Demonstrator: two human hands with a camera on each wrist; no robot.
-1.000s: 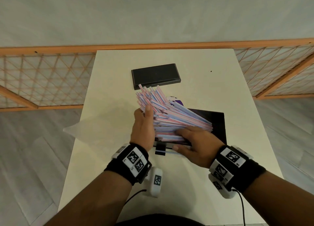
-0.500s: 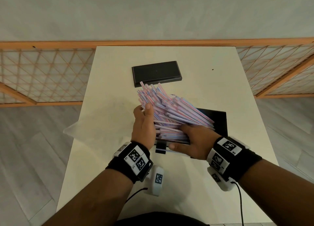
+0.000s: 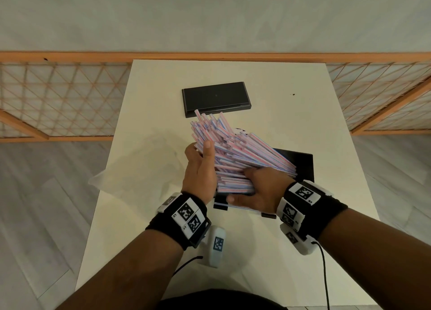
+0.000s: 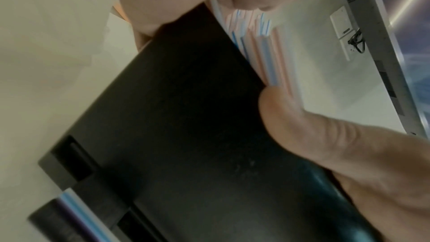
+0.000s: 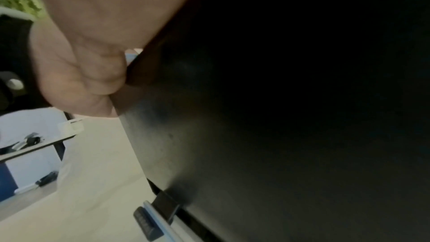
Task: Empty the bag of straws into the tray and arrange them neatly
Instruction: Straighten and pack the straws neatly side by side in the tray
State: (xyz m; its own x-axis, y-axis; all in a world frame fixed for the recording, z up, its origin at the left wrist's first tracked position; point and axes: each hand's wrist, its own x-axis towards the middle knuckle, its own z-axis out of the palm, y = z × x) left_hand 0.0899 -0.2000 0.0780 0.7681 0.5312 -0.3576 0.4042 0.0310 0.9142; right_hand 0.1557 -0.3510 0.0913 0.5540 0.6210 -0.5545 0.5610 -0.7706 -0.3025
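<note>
A thick fan of pink-and-blue striped straws point(image 3: 235, 155) lies slanted in the black tray point(image 3: 302, 167) at mid-table, its far ends sticking out past the tray's left side. My left hand point(image 3: 202, 157) grips the fan from the left, thumb on top. In the left wrist view that thumb point(image 4: 302, 126) presses the straws point(image 4: 263, 52) at the tray wall point(image 4: 174, 126). My right hand point(image 3: 242, 186) curls over the near ends, thumb along the tray's front. The right wrist view shows mostly the dark tray wall point(image 5: 279, 117).
A second flat black piece point(image 3: 215, 98) lies farther back on the cream table point(image 3: 268, 81). The empty clear bag point(image 3: 130, 167) lies crumpled at the table's left edge. An orange lattice fence point(image 3: 58, 95) runs behind the table.
My right hand has slid a little leftward over the near ends of the straws. The left hand and the fan have barely shifted.
</note>
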